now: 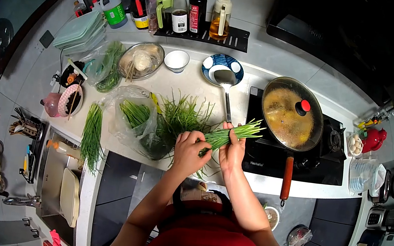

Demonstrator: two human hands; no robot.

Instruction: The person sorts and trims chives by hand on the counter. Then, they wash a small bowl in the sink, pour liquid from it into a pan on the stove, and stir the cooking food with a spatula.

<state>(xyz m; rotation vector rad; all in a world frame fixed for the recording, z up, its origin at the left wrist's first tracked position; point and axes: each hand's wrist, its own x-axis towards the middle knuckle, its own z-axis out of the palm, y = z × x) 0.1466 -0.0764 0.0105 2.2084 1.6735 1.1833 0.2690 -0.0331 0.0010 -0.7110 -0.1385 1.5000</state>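
Observation:
A bunch of garlic chives [246,131] lies across my right hand [232,150], whose fingers are wrapped round it, with the cut ends pointing right. My left hand [192,151] is closed at the leafy end of the same bunch, fingers bent and pinched on the leaves. Loose chives [186,113] lie spread on the counter just beyond my left hand. Left of them a clear plastic bag [117,122] holds more chives. Another neat bunch of chives [92,131] hangs over the counter's front edge by the sink.
A lidded frying pan [287,110] sits on the black gas stove [271,166], its handle sticking out frontward. A spatula [227,102] rests on a blue plate [207,76]. Behind are a white bowl [176,61], a metal basin [125,65] and a bottle shelf [241,41].

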